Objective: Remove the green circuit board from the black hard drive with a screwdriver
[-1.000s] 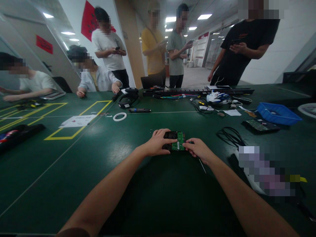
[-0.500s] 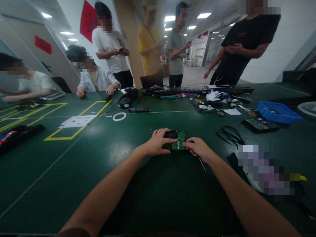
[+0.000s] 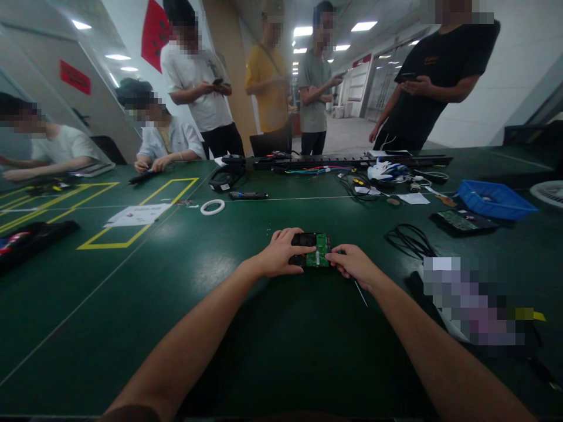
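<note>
A black hard drive [image 3: 314, 250] with a green circuit board on top lies on the dark green table [image 3: 185, 293] in front of me. My left hand [image 3: 281, 252] rests on the drive's left side, fingers curled over it and pressing it down. My right hand [image 3: 354, 264] is closed at the drive's right edge, pinching a thin tool whose slim shaft [image 3: 360, 294] sticks out behind the hand over the table.
A coiled black cable [image 3: 409, 240], another circuit board [image 3: 461, 221] and a blue tray [image 3: 495, 200] lie to the right. A white tape ring [image 3: 213, 206], paper sheet [image 3: 136, 214] and yellow floor-tape outlines sit left. Several people stand or sit along the far edge.
My hands and the drive have stayed put. The seated person at the far left edge pulled a hand back along the table with a dark object; the standing people shifted slightly.
</note>
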Demonstrator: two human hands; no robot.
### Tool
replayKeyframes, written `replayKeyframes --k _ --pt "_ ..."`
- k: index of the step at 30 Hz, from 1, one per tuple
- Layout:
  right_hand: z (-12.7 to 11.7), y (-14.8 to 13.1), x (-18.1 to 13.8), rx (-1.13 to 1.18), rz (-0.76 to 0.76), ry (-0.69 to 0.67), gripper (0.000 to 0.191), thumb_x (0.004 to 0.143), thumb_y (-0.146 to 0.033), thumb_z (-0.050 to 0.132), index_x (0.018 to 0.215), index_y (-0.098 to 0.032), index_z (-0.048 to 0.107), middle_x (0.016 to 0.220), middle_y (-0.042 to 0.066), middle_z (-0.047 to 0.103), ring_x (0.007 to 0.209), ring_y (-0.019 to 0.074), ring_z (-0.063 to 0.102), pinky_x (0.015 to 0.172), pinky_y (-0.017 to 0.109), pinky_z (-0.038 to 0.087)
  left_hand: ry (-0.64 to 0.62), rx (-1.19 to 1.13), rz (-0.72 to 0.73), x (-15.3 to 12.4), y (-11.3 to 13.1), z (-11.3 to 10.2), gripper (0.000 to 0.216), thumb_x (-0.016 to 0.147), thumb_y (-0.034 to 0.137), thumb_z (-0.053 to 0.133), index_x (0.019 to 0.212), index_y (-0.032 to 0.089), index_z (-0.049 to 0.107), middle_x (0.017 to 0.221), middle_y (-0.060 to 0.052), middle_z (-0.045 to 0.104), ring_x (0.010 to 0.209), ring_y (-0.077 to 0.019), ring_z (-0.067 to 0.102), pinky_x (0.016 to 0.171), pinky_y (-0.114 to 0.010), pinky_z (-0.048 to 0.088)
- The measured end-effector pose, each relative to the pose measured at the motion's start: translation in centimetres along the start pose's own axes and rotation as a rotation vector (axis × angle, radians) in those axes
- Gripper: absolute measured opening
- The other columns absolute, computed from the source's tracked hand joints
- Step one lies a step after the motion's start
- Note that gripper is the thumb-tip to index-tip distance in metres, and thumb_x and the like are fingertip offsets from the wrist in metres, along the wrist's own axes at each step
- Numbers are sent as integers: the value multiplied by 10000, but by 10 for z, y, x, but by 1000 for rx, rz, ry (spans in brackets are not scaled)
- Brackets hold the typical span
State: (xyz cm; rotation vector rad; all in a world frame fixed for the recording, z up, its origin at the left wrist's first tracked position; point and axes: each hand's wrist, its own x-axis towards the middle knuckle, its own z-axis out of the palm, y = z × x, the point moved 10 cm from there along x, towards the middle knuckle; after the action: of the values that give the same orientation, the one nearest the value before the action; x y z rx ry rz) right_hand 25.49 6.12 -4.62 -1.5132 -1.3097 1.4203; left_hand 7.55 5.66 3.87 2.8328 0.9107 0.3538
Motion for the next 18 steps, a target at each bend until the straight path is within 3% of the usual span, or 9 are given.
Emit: replayKeyframes --k 18 --pt "-1 -1 0 -12 -3 22 252 834 -318 733 985 -163 605 735 3 639 466 69 458 367 195 309 13 -5 8 0 -1 0 718 794 411 809 1449 447 516 1552 -73 295 1406 -390 310 1135 -606 246"
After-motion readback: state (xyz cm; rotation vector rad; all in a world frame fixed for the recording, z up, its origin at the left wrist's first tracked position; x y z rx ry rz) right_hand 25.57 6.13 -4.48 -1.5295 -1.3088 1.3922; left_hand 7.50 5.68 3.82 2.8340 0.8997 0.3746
